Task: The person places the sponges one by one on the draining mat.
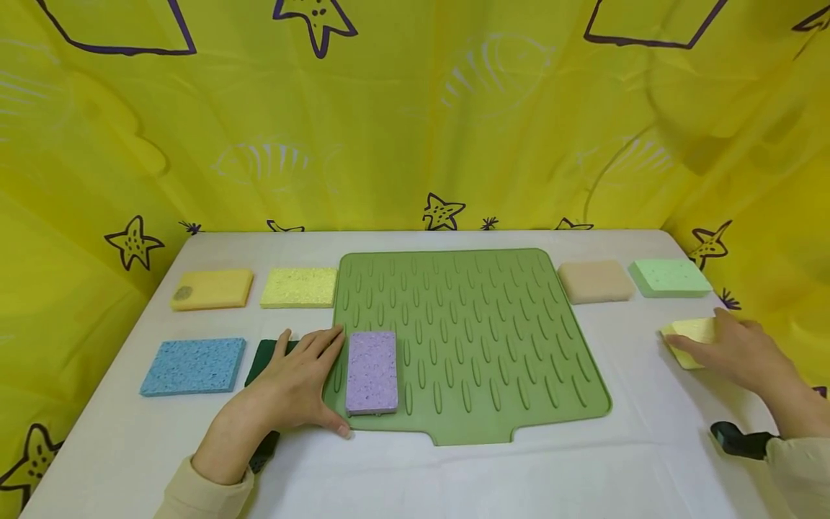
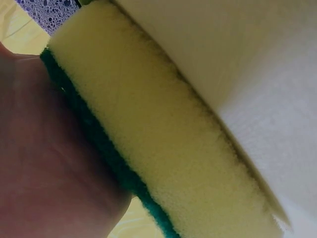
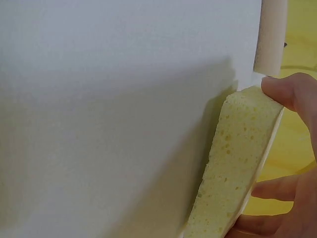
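My left hand [image 1: 292,378] rests at the left edge of a green ridged silicone mat [image 1: 480,425], fingers spread along the edge and thumb at its near corner. A purple sponge [image 1: 372,371] lies upright on the mat just right of these fingers. Under my left wrist is a yellow sponge with a dark green scouring layer [image 2: 148,129], partly hidden in the head view. At the far right, my right hand [image 1: 746,353] grips a pale yellow sponge [image 3: 237,153] between thumb and fingers. In the right wrist view the sponge leans at a slant close over the white table.
Left of the mat lie an orange-yellow sponge [image 1: 212,290], a bright yellow one [image 1: 298,288] and a blue one [image 1: 193,366]. To its right are a tan sponge [image 1: 595,282] and a light green one [image 1: 670,278]. A yellow patterned curtain [image 1: 389,115] surrounds the white table [image 1: 467,483].
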A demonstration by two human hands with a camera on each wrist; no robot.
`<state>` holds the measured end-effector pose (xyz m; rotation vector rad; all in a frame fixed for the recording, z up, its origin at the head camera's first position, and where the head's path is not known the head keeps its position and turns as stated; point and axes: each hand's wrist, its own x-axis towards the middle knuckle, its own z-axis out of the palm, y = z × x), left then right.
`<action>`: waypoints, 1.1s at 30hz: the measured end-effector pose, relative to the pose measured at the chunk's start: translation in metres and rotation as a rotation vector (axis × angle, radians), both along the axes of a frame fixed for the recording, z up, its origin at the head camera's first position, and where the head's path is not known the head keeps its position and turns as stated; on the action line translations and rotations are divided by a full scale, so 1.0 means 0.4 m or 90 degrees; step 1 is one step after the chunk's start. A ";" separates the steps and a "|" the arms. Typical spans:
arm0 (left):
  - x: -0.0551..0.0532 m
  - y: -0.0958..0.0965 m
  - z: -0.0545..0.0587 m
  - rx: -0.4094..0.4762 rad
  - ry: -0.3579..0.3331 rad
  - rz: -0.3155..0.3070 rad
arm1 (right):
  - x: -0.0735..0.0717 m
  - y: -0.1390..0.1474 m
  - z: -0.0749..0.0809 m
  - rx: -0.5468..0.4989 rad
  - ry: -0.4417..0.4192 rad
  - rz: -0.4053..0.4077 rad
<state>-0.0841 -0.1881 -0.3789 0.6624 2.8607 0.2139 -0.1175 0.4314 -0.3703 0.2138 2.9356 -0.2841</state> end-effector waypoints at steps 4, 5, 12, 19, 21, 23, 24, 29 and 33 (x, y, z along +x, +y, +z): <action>0.000 0.000 -0.001 0.000 0.000 0.000 | -0.003 -0.016 -0.001 -0.007 0.047 0.025; 0.000 0.000 -0.001 0.001 0.001 0.000 | -0.004 -0.022 -0.001 -0.011 0.062 0.032; -0.001 0.000 -0.001 0.000 0.002 0.000 | -0.003 -0.066 0.002 -0.027 0.113 0.054; 0.000 0.000 -0.001 -0.001 0.003 -0.001 | -0.005 -0.106 0.011 -0.044 0.152 0.086; 0.000 0.000 0.000 0.000 0.002 -0.001 | -0.006 -0.118 0.015 -0.045 0.157 0.091; 0.000 0.001 0.000 0.001 0.002 -0.001 | -0.008 -0.131 0.020 -0.042 0.153 0.091; 0.000 0.001 0.000 0.001 0.002 0.000 | -0.008 -0.137 0.023 -0.043 0.150 0.090; -0.002 0.001 0.000 0.000 -0.005 0.003 | -0.010 -0.167 0.033 -0.049 0.136 0.090; -0.003 0.001 -0.002 -0.003 -0.010 0.005 | -0.011 -0.190 0.041 -0.055 0.126 0.090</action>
